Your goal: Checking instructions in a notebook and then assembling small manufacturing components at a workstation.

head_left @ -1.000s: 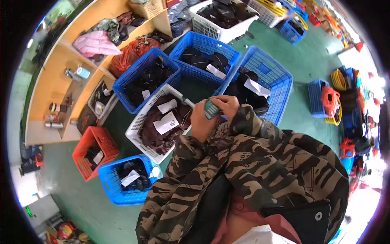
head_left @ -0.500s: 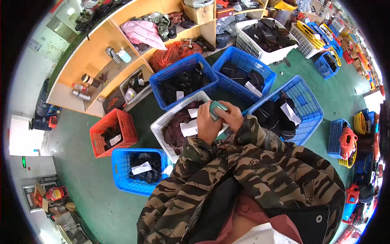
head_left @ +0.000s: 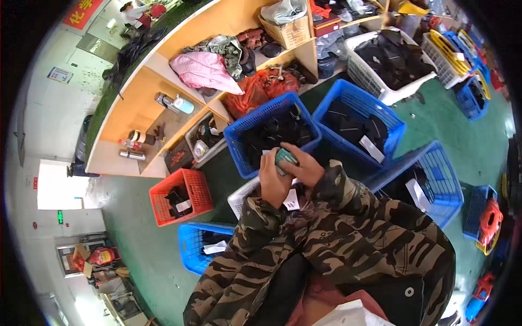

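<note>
- While both camouflage sleeves [head_left: 326, 239] rise from the lower edge, the left hand [head_left: 273, 182] and the right hand [head_left: 302, 167] meet in the middle of the view, touching each other.
- Between them sits a small teal object [head_left: 285, 157]; the right hand's fingers curl over its top and the left hand closes against its near side, so both hands hold it. What kind of object it is cannot be told, as the hands hide most of it.
- Directly under the hands lies a white basket [head_left: 241, 196], largely covered by the arms, with dark pieces and white paper tags [head_left: 292, 200] showing at the wrists.
- Just to the left stands a red basket [head_left: 179, 196] with a dark item and a white tag in it, and nearer the lower edge a blue basket [head_left: 191, 247] holding dark goods and a white slip.
- Just beyond the hands, two blue baskets stand side by side, one [head_left: 272, 133] straight ahead and one [head_left: 359, 127] to its right, both filled with dark pieces.
- To the right of the sleeves another blue basket [head_left: 435, 185] holds dark goods and white tags.
- Farther off, a white basket [head_left: 389, 62] is heaped with black items.
- At the far left a wooden shelf [head_left: 136, 108] carries a pink cloth [head_left: 204, 70], bottles [head_left: 174, 103] and a cardboard box [head_left: 288, 30].
- All baskets rest on a green floor [head_left: 136, 244].
</note>
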Demonstrator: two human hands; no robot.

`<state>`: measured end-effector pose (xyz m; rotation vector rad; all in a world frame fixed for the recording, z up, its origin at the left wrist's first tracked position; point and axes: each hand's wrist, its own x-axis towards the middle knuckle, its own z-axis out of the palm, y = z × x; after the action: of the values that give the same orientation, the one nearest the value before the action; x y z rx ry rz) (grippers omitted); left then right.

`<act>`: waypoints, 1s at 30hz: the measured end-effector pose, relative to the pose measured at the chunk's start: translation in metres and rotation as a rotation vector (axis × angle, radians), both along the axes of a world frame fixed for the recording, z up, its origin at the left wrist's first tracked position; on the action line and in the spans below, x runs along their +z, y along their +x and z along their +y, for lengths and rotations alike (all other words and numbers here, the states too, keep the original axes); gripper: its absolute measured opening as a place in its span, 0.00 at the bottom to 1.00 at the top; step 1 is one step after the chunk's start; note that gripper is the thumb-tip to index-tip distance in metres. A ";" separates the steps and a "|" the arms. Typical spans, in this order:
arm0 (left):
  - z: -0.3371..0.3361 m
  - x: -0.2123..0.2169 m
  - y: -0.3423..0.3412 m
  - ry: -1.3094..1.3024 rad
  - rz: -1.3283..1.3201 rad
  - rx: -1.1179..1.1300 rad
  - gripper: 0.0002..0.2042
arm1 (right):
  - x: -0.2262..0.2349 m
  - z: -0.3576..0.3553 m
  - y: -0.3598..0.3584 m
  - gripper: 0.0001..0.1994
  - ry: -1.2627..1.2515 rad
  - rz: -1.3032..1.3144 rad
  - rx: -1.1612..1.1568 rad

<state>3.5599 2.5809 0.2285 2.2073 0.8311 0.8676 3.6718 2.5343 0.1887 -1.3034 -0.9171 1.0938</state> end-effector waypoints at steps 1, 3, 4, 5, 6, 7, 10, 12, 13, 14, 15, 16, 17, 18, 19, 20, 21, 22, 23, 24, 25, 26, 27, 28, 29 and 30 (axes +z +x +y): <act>0.014 -0.014 0.014 0.026 0.039 0.074 0.20 | -0.004 0.014 0.010 0.27 0.029 -0.156 0.021; 0.053 -0.020 0.049 0.048 0.135 0.162 0.21 | -0.013 0.054 0.033 0.26 0.076 -0.360 -0.033; 0.077 -0.026 0.071 0.059 0.154 0.162 0.21 | -0.022 0.079 0.056 0.26 0.084 -0.340 -0.036; 0.096 -0.032 0.087 0.079 0.184 0.111 0.22 | -0.032 0.098 0.074 0.26 0.132 -0.323 -0.069; 0.119 -0.032 0.112 0.104 0.203 0.059 0.22 | -0.040 0.119 0.100 0.26 0.186 -0.317 -0.104; 0.142 -0.032 0.137 -0.008 0.269 -0.008 0.25 | -0.053 0.137 0.128 0.23 0.206 -0.124 -0.108; 0.214 -0.027 0.216 -0.116 0.297 -0.260 0.28 | -0.074 0.179 0.219 0.22 0.027 0.401 -0.139; 0.281 -0.037 0.255 -0.199 0.346 -0.257 0.29 | -0.076 0.198 0.267 0.22 -0.109 0.447 -0.129; 0.312 -0.056 0.287 -0.042 0.327 -0.248 0.29 | -0.083 0.200 0.296 0.22 -0.252 0.457 -0.149; 0.343 -0.064 0.318 0.077 0.359 -0.244 0.26 | -0.097 0.203 0.318 0.22 -0.258 0.459 -0.155; 0.372 -0.075 0.345 0.198 0.339 -0.242 0.26 | -0.110 0.202 0.334 0.22 -0.274 0.445 -0.154; 0.395 -0.081 0.372 0.253 0.413 -0.202 0.25 | -0.124 0.201 0.346 0.23 -0.293 0.433 -0.149; 0.423 -0.094 0.396 0.375 0.471 -0.138 0.25 | -0.128 0.202 0.356 0.23 -0.299 0.429 -0.146; 0.455 -0.099 0.407 0.425 0.514 -0.184 0.26 | -0.129 0.206 0.360 0.24 -0.327 0.467 -0.140; 0.483 -0.102 0.414 0.591 0.677 -0.132 0.25 | -0.130 0.211 0.362 0.25 -0.352 0.506 -0.128; 0.491 -0.145 0.456 0.468 0.685 -0.204 0.22 | -0.145 0.193 0.387 0.25 -0.412 0.459 -0.189; 0.502 -0.147 0.462 0.512 0.744 -0.194 0.21 | -0.147 0.193 0.391 0.24 -0.430 0.499 -0.232; 0.513 -0.148 0.467 0.557 0.804 -0.182 0.19 | -0.150 0.197 0.396 0.22 -0.448 0.539 -0.274; 0.531 -0.138 0.467 0.565 0.821 -0.168 0.19 | -0.149 0.205 0.399 0.22 -0.444 0.604 -0.260; 0.546 -0.130 0.469 0.305 0.879 -0.182 0.18 | -0.149 0.212 0.402 0.22 -0.451 0.614 -0.243; 0.557 -0.123 0.468 0.042 0.923 -0.189 0.18 | -0.149 0.224 0.407 0.24 -0.428 0.614 -0.198; 0.549 -0.119 0.488 -0.346 0.418 -0.331 0.17 | -0.153 0.226 0.420 0.25 -0.423 0.599 -0.186; 0.541 -0.112 0.505 -0.697 -0.105 -0.433 0.16 | -0.152 0.238 0.428 0.25 -0.427 0.532 -0.187; 0.542 -0.105 0.507 -0.722 -0.209 -0.445 0.16 | -0.151 0.253 0.434 0.25 -0.430 0.533 -0.180; 0.556 -0.079 0.488 -0.617 -0.189 -0.385 0.15 | -0.136 0.282 0.424 0.25 -0.363 0.468 -0.111; 0.555 -0.091 0.495 -0.579 -0.189 -0.362 0.15 | -0.136 0.294 0.435 0.24 -0.351 0.352 -0.105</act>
<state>4.0546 3.1355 0.1377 1.6628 0.4875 0.5559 4.1064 2.8282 0.0527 -1.3633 -0.4006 1.3886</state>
